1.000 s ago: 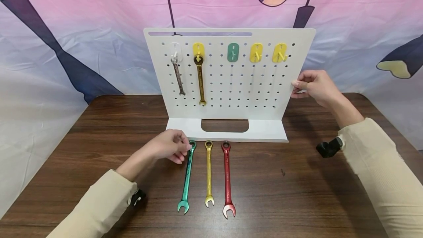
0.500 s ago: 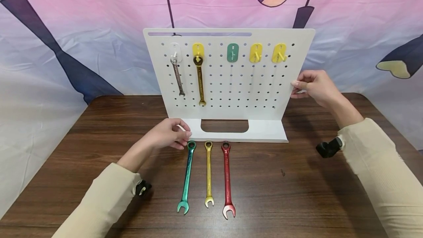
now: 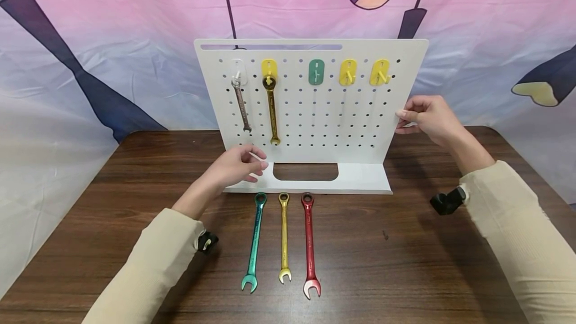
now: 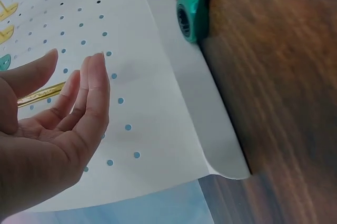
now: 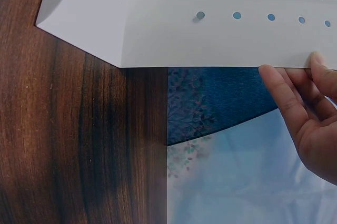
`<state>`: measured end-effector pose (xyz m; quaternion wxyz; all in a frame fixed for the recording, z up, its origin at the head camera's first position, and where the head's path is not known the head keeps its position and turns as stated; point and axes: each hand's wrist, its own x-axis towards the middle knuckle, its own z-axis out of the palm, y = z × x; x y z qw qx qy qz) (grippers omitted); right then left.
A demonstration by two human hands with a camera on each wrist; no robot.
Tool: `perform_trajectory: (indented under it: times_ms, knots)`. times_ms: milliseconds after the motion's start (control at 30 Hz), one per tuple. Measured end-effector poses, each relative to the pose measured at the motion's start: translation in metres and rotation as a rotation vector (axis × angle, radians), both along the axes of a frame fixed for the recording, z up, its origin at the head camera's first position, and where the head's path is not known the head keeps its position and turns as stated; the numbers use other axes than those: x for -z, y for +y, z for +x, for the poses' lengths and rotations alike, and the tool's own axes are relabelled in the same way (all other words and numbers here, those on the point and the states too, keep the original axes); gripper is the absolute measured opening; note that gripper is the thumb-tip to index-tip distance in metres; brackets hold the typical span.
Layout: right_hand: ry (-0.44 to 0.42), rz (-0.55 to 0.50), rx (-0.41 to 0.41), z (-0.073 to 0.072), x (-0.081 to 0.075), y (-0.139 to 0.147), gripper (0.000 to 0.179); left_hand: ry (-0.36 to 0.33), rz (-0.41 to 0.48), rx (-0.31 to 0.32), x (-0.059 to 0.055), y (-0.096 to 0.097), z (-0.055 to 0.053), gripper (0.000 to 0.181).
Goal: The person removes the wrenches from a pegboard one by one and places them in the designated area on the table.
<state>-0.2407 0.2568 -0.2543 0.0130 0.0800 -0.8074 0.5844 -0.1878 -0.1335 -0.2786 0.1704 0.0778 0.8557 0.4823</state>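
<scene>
Your left hand (image 3: 240, 164) hovers near the foot of the white pegboard (image 3: 333, 129), at its 8 o'clock, thumb parted from loosely bent fingers, gripping nothing. Your right hand (image 3: 427, 116), well apart from it, pinches the pegboard's side edge at 3 o'clock. Make that pinch light and steady, since a hard tug would probably rock the upright panel; steer your left hand clear of the silver wrench (image 3: 241, 105) and bronze wrench (image 3: 272, 113) hanging around 9 o'clock.

Below, between 7 and 6 o'clock, the green wrench (image 3: 254, 244), yellow wrench (image 3: 285, 239) and red wrench (image 3: 309, 244) lie on the bench (image 3: 373, 269), ring ends toward the board. All three are glossy and metallic-looking, slim-shanked, with forked lower ends. The pegboard is smooth, matte and round-holed, above dark, streaky wood grain.
</scene>
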Motion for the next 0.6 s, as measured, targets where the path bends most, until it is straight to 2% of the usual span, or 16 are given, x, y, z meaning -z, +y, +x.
perform_trajectory:
  times_ms: [433, 600]
  knots:
    - [0.003, 0.003, 0.002, 0.0, 0.0, -0.001, 0.018, 0.095, 0.018, -0.036, -0.01, 0.004, -0.011, 0.033]
    - [0.003, 0.005, 0.001, 0.0, 0.0, -0.001, 0.018, 0.11, 0.044, -0.043, -0.014, 0.005, -0.013, 0.035]
